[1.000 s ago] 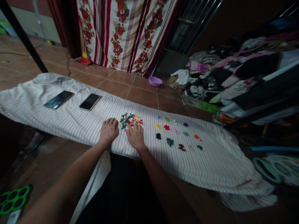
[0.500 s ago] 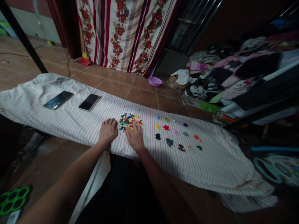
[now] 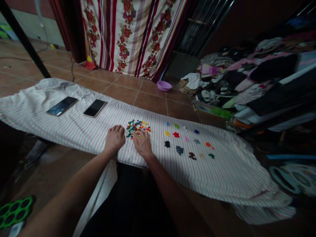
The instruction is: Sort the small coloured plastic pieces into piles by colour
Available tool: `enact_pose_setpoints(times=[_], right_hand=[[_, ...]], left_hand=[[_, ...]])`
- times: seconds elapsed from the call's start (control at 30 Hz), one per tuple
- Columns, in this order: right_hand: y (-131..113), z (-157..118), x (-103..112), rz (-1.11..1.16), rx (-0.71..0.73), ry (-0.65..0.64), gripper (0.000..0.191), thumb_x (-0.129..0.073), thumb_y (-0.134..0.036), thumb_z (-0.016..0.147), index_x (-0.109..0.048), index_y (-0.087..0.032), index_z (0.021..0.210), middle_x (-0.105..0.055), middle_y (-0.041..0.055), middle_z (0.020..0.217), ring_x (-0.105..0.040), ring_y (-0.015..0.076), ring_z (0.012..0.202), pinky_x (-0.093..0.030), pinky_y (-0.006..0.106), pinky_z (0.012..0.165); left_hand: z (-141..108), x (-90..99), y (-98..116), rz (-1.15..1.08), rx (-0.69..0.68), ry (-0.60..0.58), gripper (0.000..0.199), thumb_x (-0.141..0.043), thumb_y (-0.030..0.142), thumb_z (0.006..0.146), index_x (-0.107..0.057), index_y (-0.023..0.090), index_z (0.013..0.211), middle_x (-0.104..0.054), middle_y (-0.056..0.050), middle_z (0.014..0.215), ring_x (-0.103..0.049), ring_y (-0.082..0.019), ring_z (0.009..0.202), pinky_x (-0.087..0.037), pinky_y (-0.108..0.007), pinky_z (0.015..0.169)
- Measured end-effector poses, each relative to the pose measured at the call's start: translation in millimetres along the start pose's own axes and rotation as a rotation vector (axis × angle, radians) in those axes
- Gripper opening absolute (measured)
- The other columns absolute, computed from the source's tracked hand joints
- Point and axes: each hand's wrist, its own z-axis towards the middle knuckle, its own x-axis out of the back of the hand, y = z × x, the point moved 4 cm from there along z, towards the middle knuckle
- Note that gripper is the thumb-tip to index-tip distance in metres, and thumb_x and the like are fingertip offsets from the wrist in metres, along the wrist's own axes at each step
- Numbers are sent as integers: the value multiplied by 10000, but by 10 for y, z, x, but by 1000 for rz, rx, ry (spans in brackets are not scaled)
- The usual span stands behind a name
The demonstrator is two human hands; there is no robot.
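A mixed pile of small coloured pieces lies on the striped cloth. My right hand reaches over the pile's near edge, its fingers bent down onto the pieces; what the fingertips hold, if anything, is too small to tell. Just left of the pile, my left hand rests on the cloth with its fingers curled together, nothing visible in them. To the right sit several small single-colour groups, among them yellow, red, black, dark grey, brown and orange.
Two phones lie on the cloth at the left, one larger and one smaller. A purple basin stands on the tiled floor beyond. Heaped clothes fill the right back. A floral curtain hangs behind.
The fingers of my right hand have shifted slightly on the near part of the mixed pile. My left hand stays where it was.
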Motion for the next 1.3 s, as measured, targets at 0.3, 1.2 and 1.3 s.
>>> enact_pose_setpoints(times=[0.3,1.2,1.3], right_hand=[[-12,113,-163,63,21,-17,318,-485,-181,976,-699,-295,1181,-671,53,1147,-451,257,1133,-394,417,973],[13,112,-83,74,-43,12,193,-544,-274,969,-712,-250,1060,-703,52,1057,-472,250,1108,-391,397,961],[-3,115,-84,81,-25,-20,245,-529,-246,974,-697,-285,1147,-685,46,1096,-462,249,1116,-392,400,963]], left_hand=[[5,-34,-16,-15,3,7,223,-439,225,889,-596,204,1046,-633,-103,1243,-545,-279,1180,-414,-442,936],[5,23,8,-34,10,-5,223,-438,211,880,-599,215,1034,-632,-106,1234,-543,-277,1179,-418,-441,940],[2,24,8,-38,12,-9,229,-427,208,884,-606,215,1026,-628,-108,1247,-543,-278,1177,-417,-445,942]])
